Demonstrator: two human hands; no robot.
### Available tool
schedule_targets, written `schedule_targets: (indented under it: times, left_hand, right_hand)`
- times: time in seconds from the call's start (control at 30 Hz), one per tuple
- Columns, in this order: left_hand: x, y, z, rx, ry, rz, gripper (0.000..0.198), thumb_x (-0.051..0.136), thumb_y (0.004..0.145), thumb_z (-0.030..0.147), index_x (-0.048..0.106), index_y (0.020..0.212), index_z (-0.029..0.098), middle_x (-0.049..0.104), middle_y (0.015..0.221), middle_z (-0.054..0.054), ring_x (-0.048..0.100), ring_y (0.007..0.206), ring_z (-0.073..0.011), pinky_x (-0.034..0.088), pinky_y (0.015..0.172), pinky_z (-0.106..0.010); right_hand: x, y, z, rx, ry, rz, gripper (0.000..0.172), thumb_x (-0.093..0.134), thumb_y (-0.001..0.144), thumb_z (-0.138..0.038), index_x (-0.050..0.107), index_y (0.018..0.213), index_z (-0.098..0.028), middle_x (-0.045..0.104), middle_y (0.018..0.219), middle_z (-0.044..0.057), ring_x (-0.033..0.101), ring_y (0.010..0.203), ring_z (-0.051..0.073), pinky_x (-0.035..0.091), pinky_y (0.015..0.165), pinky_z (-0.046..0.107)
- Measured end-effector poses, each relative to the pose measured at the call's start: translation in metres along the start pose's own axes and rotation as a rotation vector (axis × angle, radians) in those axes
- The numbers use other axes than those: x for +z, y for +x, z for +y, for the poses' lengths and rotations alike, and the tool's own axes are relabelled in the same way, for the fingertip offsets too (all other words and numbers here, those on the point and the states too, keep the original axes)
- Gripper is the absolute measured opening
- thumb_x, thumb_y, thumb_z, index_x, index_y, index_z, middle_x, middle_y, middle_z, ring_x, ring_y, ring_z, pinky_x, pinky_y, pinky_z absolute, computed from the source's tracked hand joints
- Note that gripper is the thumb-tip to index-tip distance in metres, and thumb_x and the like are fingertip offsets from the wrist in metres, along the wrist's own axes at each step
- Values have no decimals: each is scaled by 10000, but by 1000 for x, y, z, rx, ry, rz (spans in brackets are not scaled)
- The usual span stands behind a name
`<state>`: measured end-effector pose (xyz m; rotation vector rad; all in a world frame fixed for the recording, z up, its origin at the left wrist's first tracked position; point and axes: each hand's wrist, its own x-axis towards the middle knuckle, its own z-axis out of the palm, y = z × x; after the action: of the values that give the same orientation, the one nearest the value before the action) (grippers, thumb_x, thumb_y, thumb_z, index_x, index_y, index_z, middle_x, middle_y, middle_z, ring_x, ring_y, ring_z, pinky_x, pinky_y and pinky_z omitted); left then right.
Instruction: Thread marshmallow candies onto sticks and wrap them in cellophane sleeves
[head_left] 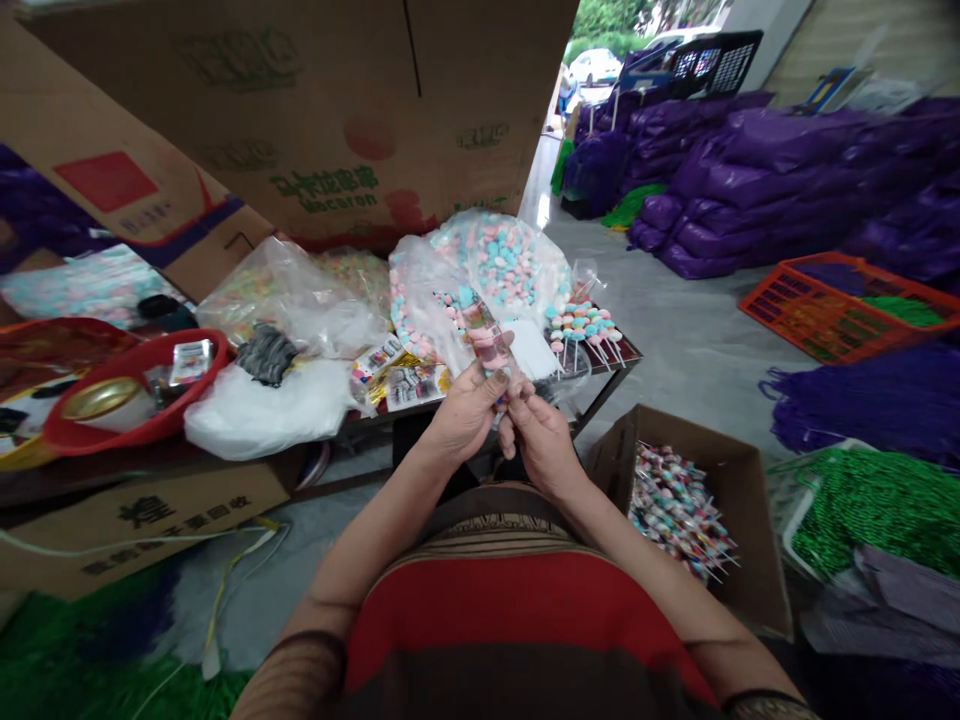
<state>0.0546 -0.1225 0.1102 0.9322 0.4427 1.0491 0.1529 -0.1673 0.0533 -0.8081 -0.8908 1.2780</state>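
In front of my body, both hands are closed around a marshmallow skewer in a clear printed wrapper (486,332), tilted up and to the left. My left hand (469,412) grips its lower part, thumb on top. The fingers of my right hand (541,435) pinch the bottom end of the wrapper. Blue and pink show through the plastic. Just behind lies a big clear bag of pink and blue marshmallows (506,262). To the right, several unwrapped marshmallow skewers (589,325) rest with white sticks toward me, beside a white card (531,350). Printed wrappers (416,385) lie left of my hands.
A large carton (322,110) stands behind the table. At left are a red basin (217,365) and a white plastic bag (262,410). An open box (750,520) of wrapped skewers sits at lower right, near green netting (885,510), an orange crate (799,320) and purple sacks (780,170).
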Motion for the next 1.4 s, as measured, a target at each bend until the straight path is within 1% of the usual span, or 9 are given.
schedule_targets:
  times: [0.13,0.27,0.37,0.47,0.63,0.77,0.93,1.2,1.4]
  left_hand:
    - [-10,0,-14,-119,161,-54,635,811,706,668,583,1033,175,653,770,34,517,321,-70,428,262,-213]
    - [-25,-2,-25,-122,273,9,628,754,802,623,568,1236,209,750,986,-38,472,332,-19,405,297,-183]
    - [-30,0,-17,18,223,15,745,778,774,639,548,1383,278,752,1124,-82,657,596,-97,520,483,-213]
    - [-32,10,3,211,138,61,729,756,746,717,610,1331,306,732,1175,-89,726,1004,-222,603,777,-316]
    - [-34,26,16,257,190,187,445,790,805,547,714,1145,269,755,1025,-50,717,1043,-216,576,946,-376]
    - [-34,30,5,326,326,250,290,792,827,468,756,1046,280,760,1006,-16,705,973,-153,564,922,-296]
    - [-39,35,-3,439,496,216,326,742,890,415,729,1200,315,739,923,7,656,801,-100,562,808,-243]
    - [-61,52,-2,580,744,206,184,743,899,326,772,1080,309,771,1024,-9,721,908,-125,591,848,-268]
    - [-69,66,-1,453,818,193,285,804,826,336,749,1105,315,773,1100,-24,721,943,-151,601,876,-295]
  right_hand:
    - [0,3,4,12,22,-19,481,719,842,-646,590,735,-196,547,478,-66,450,411,70,355,472,216]
    - [-5,7,13,49,56,-108,501,747,825,-627,570,652,-191,555,497,-52,464,441,72,364,486,222]
    - [-11,6,19,128,123,-195,396,754,848,-567,620,789,-198,521,452,-83,415,389,70,330,459,220]
    - [-19,5,26,209,189,-284,343,736,878,-526,644,872,-195,487,427,-99,381,358,68,299,439,220]
    - [-34,8,36,309,273,-364,343,750,865,-519,643,858,-193,445,439,-107,361,355,63,251,413,216]
    - [-43,15,40,333,282,-340,359,740,865,-534,627,831,-195,443,447,-100,365,366,70,244,416,226]
    - [-49,22,46,325,293,-298,340,741,872,-510,658,830,-184,448,434,-92,361,375,62,258,434,224]
    - [-55,34,54,392,264,-243,378,766,836,-540,680,826,-173,400,418,-102,294,368,49,227,403,217]
    - [-68,44,50,413,235,-181,369,767,834,-536,698,818,-173,357,432,-108,267,381,52,210,400,222]
